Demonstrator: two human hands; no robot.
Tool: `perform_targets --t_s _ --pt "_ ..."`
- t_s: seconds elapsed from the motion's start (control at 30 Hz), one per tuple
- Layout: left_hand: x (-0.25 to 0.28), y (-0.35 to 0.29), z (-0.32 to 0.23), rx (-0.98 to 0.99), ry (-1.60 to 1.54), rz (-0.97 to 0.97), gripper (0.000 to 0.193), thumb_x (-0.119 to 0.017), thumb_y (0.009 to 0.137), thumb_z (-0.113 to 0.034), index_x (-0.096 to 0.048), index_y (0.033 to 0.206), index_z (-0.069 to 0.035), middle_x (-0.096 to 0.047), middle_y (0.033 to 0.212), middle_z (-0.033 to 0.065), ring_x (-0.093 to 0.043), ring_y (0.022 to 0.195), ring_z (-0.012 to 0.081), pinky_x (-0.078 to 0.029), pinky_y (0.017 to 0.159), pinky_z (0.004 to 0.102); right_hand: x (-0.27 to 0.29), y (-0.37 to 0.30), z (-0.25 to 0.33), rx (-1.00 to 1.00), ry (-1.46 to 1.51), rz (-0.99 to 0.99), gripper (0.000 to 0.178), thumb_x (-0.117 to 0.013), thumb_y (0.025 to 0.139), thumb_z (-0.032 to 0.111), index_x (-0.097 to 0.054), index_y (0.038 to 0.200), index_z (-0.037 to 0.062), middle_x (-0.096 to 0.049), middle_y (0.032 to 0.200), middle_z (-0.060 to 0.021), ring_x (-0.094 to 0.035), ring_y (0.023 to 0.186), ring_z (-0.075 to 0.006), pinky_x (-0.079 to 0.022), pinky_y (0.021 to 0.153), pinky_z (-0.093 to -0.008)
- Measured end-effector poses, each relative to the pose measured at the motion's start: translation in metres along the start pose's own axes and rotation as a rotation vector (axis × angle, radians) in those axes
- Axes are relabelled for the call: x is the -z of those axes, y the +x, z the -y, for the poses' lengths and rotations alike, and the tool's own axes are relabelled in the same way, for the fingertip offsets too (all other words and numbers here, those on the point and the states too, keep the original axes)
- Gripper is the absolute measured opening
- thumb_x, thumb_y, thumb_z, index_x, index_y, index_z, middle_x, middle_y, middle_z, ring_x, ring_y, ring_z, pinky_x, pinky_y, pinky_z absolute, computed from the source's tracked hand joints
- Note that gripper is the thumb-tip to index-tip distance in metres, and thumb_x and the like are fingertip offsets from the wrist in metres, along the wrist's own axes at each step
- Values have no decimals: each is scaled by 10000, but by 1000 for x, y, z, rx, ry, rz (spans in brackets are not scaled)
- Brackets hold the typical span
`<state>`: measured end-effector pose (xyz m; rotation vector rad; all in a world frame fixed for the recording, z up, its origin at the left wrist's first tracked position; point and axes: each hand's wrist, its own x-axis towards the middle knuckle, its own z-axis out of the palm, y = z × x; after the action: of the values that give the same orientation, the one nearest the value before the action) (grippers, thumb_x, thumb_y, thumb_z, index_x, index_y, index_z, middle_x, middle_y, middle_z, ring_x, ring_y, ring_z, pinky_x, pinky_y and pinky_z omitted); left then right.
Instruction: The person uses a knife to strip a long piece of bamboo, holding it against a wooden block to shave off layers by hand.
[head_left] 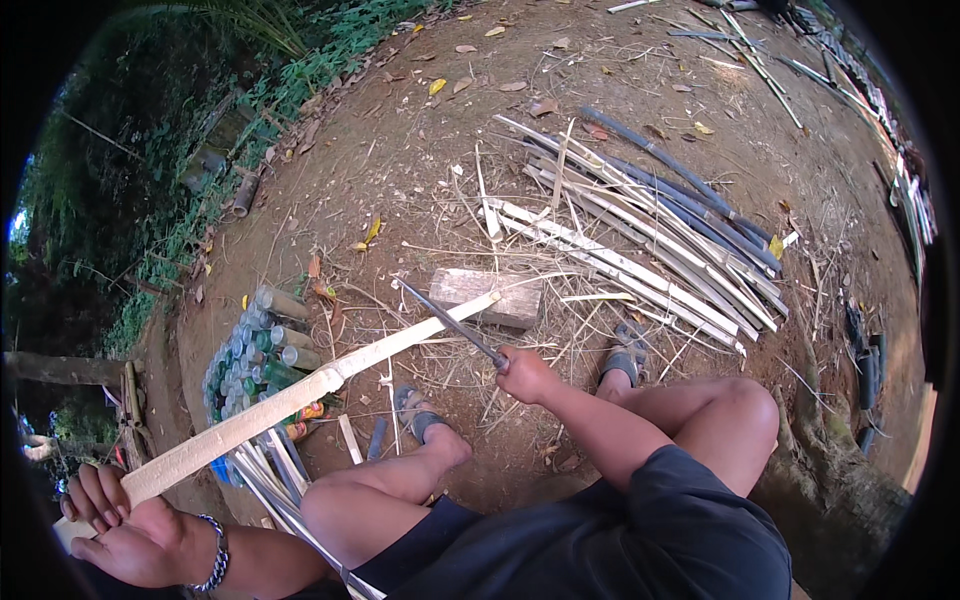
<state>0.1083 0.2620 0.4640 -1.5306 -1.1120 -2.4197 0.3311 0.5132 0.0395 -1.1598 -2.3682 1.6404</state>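
Observation:
My left hand [135, 535], with a chain bracelet at the wrist, is closed round the near end of a long split bamboo strip [240, 425]. The strip slants up to the right, with a raised node partway along. Its far end appears over a squat wooden block [510, 304] on the ground; whether they touch, I cannot tell. In my right hand [528, 375] is the handle of a long, narrow-bladed knife [455, 325]. The blade points up and left and crosses the strip near its far end.
Split bamboo strips [640, 260] and dark poles [700, 195] lie piled ahead to the right. Stacked clear and green bottles [265, 350] stand at left. More strips [275, 475] lean by my left leg. Tree roots [830, 470] rise at right; greenery borders the far left.

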Motion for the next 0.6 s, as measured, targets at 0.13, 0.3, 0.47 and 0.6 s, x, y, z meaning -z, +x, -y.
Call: perform_targets --t_s 0.13,0.3,0.47,0.6 --pt "2 -1 -3 3 -55 32 539 -212 1029 -513 -396 877 -29 -329 700 38 -291 594 141 -271 495 252 -18 44 -119 -310 -100 -140 245 -638 782 190 -608 934 0 -673 883 -228 -649 838 -388 -511 778 -451" --pt "-3 -1 10 13 -100 -5 518 -233 1031 -487 -411 924 -12 -341 709 41 -317 640 150 -302 553 286 -9 47 -121 -374 284 81 301 -679 793 280 -670 884 -7 -697 800 -166 -694 753 -298 -550 716 -392" --pt "-15 5 20 -7 -166 32 355 -448 996 -389 -453 912 -44 -382 740 31 -359 692 152 -332 610 294 -38 16 -51 -265 335 -68 256 -646 805 234 -614 888 -7 -674 777 -188 -665 707 -344 -534 687 -417" --pt "-5 -4 17 2 -352 62 311 -616 930 -356 -500 859 -77 -436 715 1 -423 624 104 -362 560 253 -35 -51 70 32 242 -185 265 -613 805 169 -557 993 -10 -641 801 -232 -637 776 -423 -502 719 -470"
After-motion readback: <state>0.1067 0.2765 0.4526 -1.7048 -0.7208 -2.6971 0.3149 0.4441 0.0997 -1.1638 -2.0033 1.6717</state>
